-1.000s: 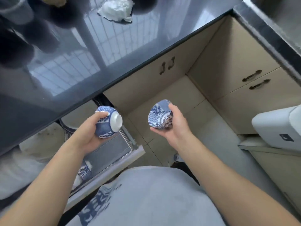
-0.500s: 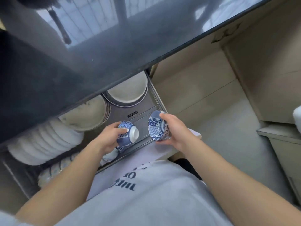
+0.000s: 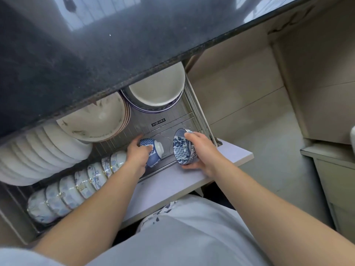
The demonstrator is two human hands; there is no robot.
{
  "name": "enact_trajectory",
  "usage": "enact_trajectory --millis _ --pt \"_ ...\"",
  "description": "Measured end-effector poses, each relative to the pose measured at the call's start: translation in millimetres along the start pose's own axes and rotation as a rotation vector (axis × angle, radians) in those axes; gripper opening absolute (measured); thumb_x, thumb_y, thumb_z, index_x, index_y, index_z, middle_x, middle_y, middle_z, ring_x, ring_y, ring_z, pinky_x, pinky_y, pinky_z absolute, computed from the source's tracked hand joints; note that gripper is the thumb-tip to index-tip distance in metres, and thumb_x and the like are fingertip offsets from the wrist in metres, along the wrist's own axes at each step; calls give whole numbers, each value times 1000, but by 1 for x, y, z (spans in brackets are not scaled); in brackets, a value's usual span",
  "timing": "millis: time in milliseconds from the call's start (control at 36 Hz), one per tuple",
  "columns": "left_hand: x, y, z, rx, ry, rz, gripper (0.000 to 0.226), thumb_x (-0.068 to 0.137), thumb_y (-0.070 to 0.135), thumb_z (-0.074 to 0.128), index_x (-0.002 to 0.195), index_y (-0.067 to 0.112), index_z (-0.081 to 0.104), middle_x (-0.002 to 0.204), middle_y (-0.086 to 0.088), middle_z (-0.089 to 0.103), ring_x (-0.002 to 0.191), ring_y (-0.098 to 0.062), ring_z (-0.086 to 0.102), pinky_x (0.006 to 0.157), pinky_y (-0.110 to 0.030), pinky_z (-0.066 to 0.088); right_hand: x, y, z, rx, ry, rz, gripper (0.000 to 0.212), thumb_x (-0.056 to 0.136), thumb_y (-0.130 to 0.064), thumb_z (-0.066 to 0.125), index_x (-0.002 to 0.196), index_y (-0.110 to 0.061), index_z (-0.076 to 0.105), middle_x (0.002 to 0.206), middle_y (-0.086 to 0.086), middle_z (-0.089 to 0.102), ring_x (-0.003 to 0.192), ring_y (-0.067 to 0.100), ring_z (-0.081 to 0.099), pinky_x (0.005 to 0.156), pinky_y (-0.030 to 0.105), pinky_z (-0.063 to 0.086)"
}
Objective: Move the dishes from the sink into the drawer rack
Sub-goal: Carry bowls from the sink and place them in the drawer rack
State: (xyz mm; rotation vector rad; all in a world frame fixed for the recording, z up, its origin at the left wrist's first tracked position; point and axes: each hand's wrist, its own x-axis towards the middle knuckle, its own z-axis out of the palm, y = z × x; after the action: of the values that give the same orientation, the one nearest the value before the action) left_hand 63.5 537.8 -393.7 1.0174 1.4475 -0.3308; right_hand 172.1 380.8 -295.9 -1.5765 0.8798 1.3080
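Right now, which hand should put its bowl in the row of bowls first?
Probably the left hand. Its blue bowl hangs right beside the end of the row of bowls standing on edge. The right hand holds its bowl farther from that row, near the drawer's right side.

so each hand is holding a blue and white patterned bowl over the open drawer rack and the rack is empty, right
Not empty. The head view shows the drawer rack already holding white plates and a row of bowls. Left hand and right hand each hold a blue and white patterned bowl.
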Motion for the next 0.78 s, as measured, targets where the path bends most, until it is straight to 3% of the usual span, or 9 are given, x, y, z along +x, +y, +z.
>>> enact_trajectory --millis 111,278,333,389,444,528,667,722,778 --pt "11 -8 -1 17 36 -8 63 87 -11 63 140 23 57 127 -12 63 105 -33 67 88 -45 59 3 5 1 -1 -8 4 35 97 -38 63 129 -30 54 117 2 69 106 29 70 80 61 60" --pt "30 -11 -2 342 68 -11 59 81 8 73 137 18 61 129 -13 66 108 -36 66 94 -51 58 2 5 0 -6 4 6 34 97 -39 62 129 -30 53 116 0 68 105 28 70 80 60 60" --pt "29 -5 -3 549 49 5 61 76 27 77 135 19 62 127 -13 68 108 -38 66 92 -49 58 4 3 -1 -15 11 3 35 97 -39 62 130 -30 53 114 -1 68 104 27 70 80 59 61" --pt "15 9 -4 924 -1 107 51 83 41 71 128 18 65 123 -13 69 110 -38 65 90 -38 55 5 2 -3 -22 22 4 37 97 -40 62 132 -30 52 114 -1 68 102 26 70 78 58 61" --pt "7 19 -5 1265 -3 213 47 92 51 61 124 17 65 123 -15 68 113 -37 64 87 -36 50 8 3 -3 -37 35 6 40 97 -41 62 134 -31 52 115 0 68 101 25 70 77 57 62" --pt "5 27 -5 1530 -5 309 53 96 61 52 122 17 64 123 -14 67 112 -35 65 84 -36 48 12 3 -1 -68 49 -5 47 95 -43 63 138 -32 50 116 1 67 100 25 71 77 57 62" --pt "4 17 -13 1634 8 506 57 95 65 49 126 20 65 121 -12 63 113 -35 62 84 -38 49 25 10 6 -164 126 -51 82 81 -54 72 149 -26 36 117 0 61 101 25 69 80 52 63" --pt "5 8 -17 1653 33 608 64 89 70 53 131 22 61 127 -13 58 119 -35 54 92 -42 47 34 13 12 -236 153 -79 83 70 -62 73 138 -22 47 115 2 64 101 25 68 83 52 62" --pt "8 2 -22 1650 23 653 74 85 73 55 139 22 55 134 -13 55 124 -35 50 98 -46 43 42 13 21 -313 153 -98 71 72 -60 74 127 -21 52 114 2 65 100 23 67 83 50 62"
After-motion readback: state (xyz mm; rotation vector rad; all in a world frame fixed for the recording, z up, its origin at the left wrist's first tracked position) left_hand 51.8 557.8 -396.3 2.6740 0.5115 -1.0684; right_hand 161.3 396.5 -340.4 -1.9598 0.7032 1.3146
